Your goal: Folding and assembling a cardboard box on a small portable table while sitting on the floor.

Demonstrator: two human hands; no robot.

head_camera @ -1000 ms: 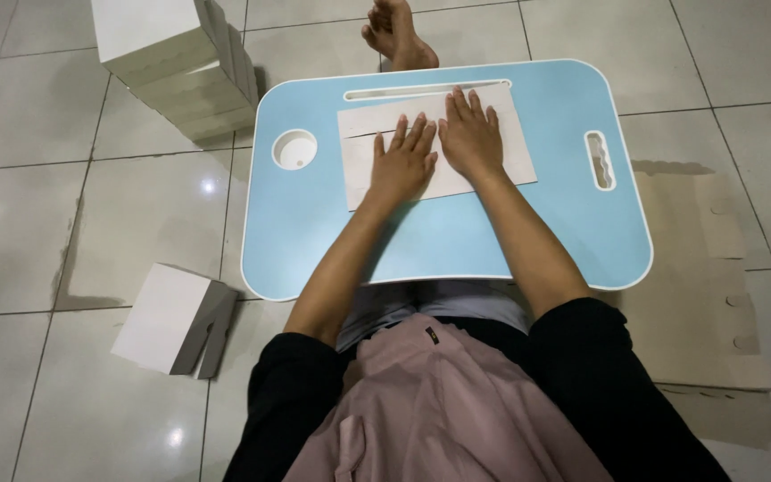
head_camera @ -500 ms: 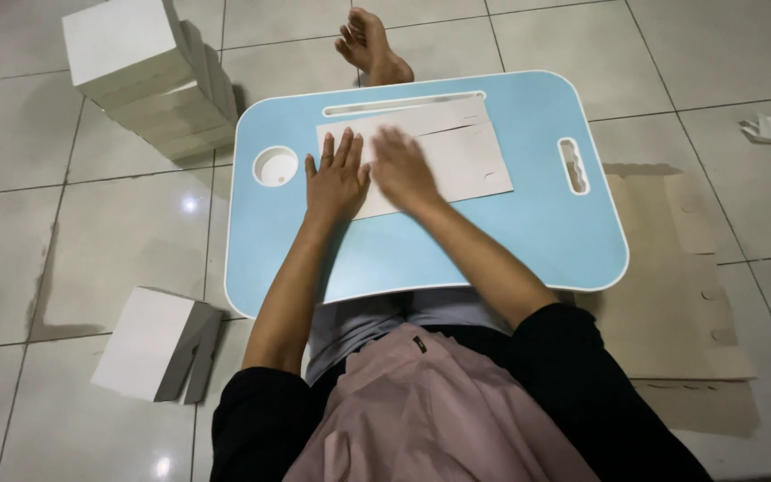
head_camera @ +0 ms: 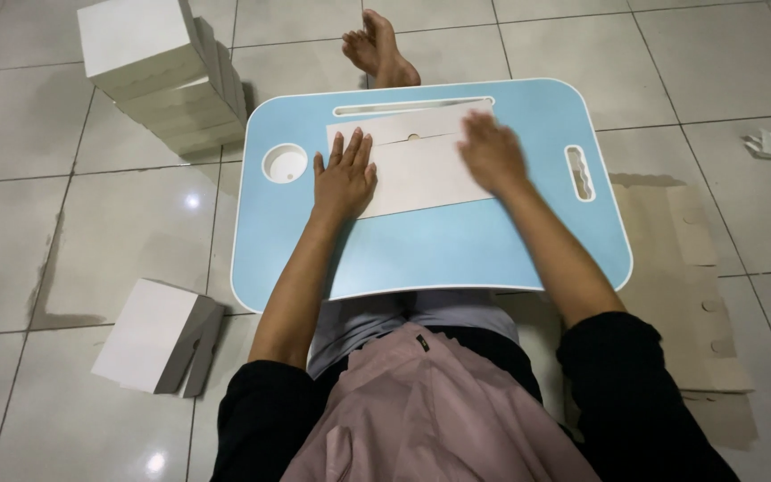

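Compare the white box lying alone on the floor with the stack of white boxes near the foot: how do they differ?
The single box lies alone at the lower left, beside the person's left arm; the stack of boxes stands at the upper left, beyond the blue lap table. The single box shows an open side with a loose flap; the stack of boxes looks closed and piled several high. Both are white and rest on the tiled floor.

Blue lap table point(head_camera: 457, 245) on a tiled floor point(head_camera: 64, 223)

A flat white cardboard sheet point(head_camera: 421, 165) lies on the table top; on the floor lie a stack of white boxes point(head_camera: 158, 76), one single box point(head_camera: 158, 337), flat brown cardboard point(head_camera: 689, 268) and a crumpled scrap point(head_camera: 765, 143).
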